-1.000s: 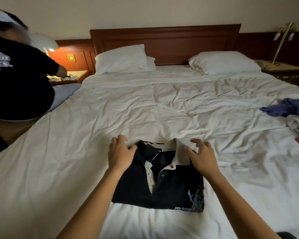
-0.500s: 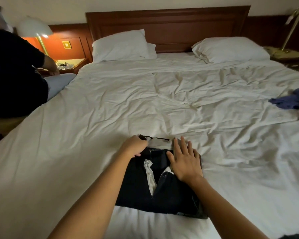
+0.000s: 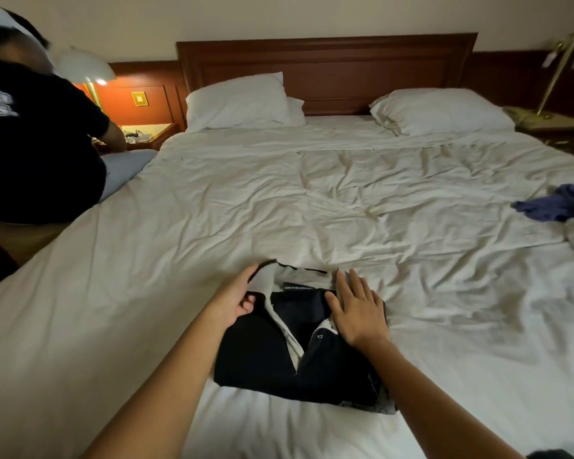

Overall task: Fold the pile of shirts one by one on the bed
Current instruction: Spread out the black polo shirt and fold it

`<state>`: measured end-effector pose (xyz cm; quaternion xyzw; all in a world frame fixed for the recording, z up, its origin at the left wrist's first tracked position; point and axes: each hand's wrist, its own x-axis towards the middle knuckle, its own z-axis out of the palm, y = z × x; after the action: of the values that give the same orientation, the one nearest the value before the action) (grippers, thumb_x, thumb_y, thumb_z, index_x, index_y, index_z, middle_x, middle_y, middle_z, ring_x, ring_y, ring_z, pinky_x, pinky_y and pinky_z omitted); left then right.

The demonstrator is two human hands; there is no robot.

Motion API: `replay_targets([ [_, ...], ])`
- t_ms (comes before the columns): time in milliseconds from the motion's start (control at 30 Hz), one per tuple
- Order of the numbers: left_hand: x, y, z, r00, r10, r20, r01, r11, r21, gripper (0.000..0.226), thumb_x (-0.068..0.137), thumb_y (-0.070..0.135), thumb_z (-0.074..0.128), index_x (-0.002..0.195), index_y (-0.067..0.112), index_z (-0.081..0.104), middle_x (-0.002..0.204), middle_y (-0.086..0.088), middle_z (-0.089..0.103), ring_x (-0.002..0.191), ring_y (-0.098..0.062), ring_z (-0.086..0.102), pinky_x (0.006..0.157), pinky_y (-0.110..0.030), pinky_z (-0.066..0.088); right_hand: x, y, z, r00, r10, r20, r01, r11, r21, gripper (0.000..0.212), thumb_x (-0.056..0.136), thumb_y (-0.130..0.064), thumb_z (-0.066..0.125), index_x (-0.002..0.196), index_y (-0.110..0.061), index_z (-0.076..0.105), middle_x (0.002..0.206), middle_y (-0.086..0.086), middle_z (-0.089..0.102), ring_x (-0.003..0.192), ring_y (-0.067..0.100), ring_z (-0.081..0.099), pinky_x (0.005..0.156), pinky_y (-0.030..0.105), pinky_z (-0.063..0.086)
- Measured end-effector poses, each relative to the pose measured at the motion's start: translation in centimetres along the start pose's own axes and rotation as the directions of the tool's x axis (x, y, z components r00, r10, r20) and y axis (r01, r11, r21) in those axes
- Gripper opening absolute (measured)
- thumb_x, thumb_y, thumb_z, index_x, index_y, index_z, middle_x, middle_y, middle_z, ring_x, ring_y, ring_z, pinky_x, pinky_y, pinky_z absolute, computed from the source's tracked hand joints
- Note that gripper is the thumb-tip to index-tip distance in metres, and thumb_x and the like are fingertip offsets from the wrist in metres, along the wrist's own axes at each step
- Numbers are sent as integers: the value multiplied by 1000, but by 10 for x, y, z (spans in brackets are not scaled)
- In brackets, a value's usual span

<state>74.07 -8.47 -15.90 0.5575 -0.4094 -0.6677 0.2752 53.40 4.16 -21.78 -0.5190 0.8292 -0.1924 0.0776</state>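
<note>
Since half a second ago the left hand (image 3: 237,298) has pulled the white collar (image 3: 268,276) wider, and the label now shows. Its fingers are curled, gripping the collar's left edge. Right hand (image 3: 358,313) stays flat, fingers straight, pressing the folded dark polo shirt (image 3: 262,359) at its right shoulder. Shirt lies on the bed (image 3: 179,226), front middle. Unfolded clothes pile (image 3: 557,207) is well apart at right.

Lying at 6 o'clock on the bed (image 3: 312,210): folded black polo shirt (image 3: 262,369). Curled round its collar (image 3: 269,279) at 11 o'clock, left grip (image 3: 237,298); pressed flat at 1 o'clock, fingers straight, right grip (image 3: 360,313). Heaped at 3 o'clock: loose clothes (image 3: 557,207).
</note>
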Motion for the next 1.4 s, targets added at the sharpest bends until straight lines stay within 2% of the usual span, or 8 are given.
replay_targets([
  [167, 14, 12, 7, 981, 193, 3, -149, 748, 647, 64, 78, 54, 76, 120, 11, 52, 92, -4, 62, 62, -12, 57, 49, -25, 45, -1, 0, 1, 1000, 4, -21, -4, 1000, 2, 62, 101, -58, 21, 157, -36, 10, 167, 0, 6, 153, 20, 2, 121, 40, 7],
  [367, 23, 32, 42, 922, 381, 67, -160, 218, 963, 109, 66, 86, 60, 143, 12, 37, 137, -9, 48, 123, -29, 52, 85, -34, 45, 0, -1, 2, 999, 10, -43, -11, 1000, -7, 61, 101, -58, 22, 157, -35, 13, 166, 0, 10, 153, 21, 6, 120, 40, 9],
  [600, 25, 30, 82, 932, 308, 191, -96, -300, 949, 23, 87, 12, 60, 110, 10, 63, 105, -4, 62, 95, -22, 63, 69, -27, 48, -1, -1, 3, 996, 13, -84, -11, 1000, 29, 60, 101, -56, 25, 157, -34, 16, 165, -1, 15, 151, 20, 11, 120, 40, 11],
  [700, 28, 38, 78, 916, 356, 183, -154, -110, 982, 20, 95, 12, 51, 109, 4, 62, 105, -9, 62, 99, -26, 64, 69, -27, 44, -2, -1, 2, 993, 32, -115, -23, 997, 75, 58, 101, -53, 28, 156, -36, 20, 163, -1, 22, 149, 20, 17, 119, 39, 13],
  [800, 31, 51, 55, 942, 328, 71, -182, 324, 928, 13, 95, 17, 52, 93, 4, 56, 85, -7, 55, 80, -24, 56, 56, -28, 40, -2, -1, 0, 992, 45, -120, -33, 994, 106, 56, 102, -53, 29, 155, -36, 23, 160, -1, 27, 148, 20, 19, 119, 39, 14],
  [933, 17, 51, 23, 974, 226, -20, -199, 894, 402, 28, 88, -4, 43, 63, 8, 49, 57, -2, 52, 63, -18, 46, 47, -22, 36, -4, -2, -1, 993, 38, -111, -26, 994, 104, 56, 102, -53, 28, 155, -36, 24, 160, 0, 28, 147, 21, 20, 118, 40, 15],
  [1167, 13, 39, 4, 993, -12, 120, -8, 987, 162, 23, 96, 35, 63, 99, 13, 69, 98, -2, 72, 89, -14, 66, 71, -25, 50, -6, -4, -6, 994, 56, -96, -44, 992, 119, 54, 102, -52, 31, 153, -35, 29, 157, 2, 32, 145, 23, 25, 117, 41, 18],
  [1400, 32, 35, 25, 993, 72, 95, -66, 996, -63, 7, 100, 7, 56, 105, 9, 61, 100, -6, 63, 83, -14, 61, 68, -20, 51, 45, -2, -26, 961, 276, -20, -251, 900, 356, 45, 99, -50, 40, 132, -24, 55, 133, 10, 60, 126, 36, 48, 106, 48, 37],
])
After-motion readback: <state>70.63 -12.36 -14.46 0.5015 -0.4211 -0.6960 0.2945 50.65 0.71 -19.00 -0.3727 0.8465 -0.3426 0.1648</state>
